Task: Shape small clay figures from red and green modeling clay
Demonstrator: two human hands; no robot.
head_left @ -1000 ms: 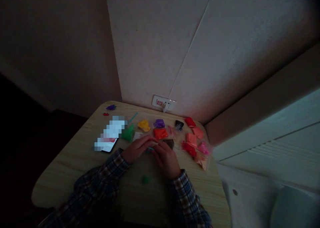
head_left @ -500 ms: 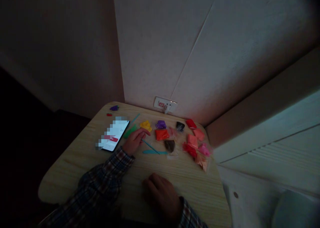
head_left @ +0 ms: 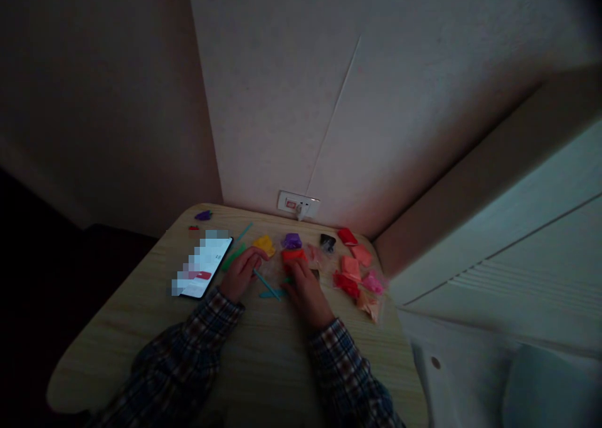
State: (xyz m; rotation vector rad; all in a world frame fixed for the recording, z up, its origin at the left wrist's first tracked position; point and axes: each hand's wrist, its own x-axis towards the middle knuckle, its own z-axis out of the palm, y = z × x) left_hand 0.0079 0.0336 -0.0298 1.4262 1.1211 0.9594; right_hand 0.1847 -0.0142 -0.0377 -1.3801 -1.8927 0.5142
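Observation:
My left hand [head_left: 239, 276] is closed around a thin teal modelling tool [head_left: 267, 285], which points down to the right. A second, flat teal tool [head_left: 269, 294] lies on the table just below its tip. My right hand [head_left: 308, 293] is bent over the table with curled fingers, and a small green piece [head_left: 286, 281] shows at its fingertips. Directly beyond those fingers is an orange-red clay packet [head_left: 294, 254]. The hand partly covers a brown packet [head_left: 315, 274]. Beside my left hand lie a green packet [head_left: 233, 258] and a yellow packet [head_left: 264, 245].
A lit phone [head_left: 207, 265] lies on the left of the wooden table [head_left: 126, 346]. Behind it sit a small purple figure [head_left: 204, 215] and a red one [head_left: 193, 228]. Purple [head_left: 292, 240], black [head_left: 328, 242] and several red and pink packets [head_left: 350, 268] spread rightward. A wall socket [head_left: 298, 205] is behind.
My right hand has moved forward from the table's near side to the orange-red packet, and a green piece now shows at its fingers. My left hand still holds the teal tool. The view has shifted slightly.

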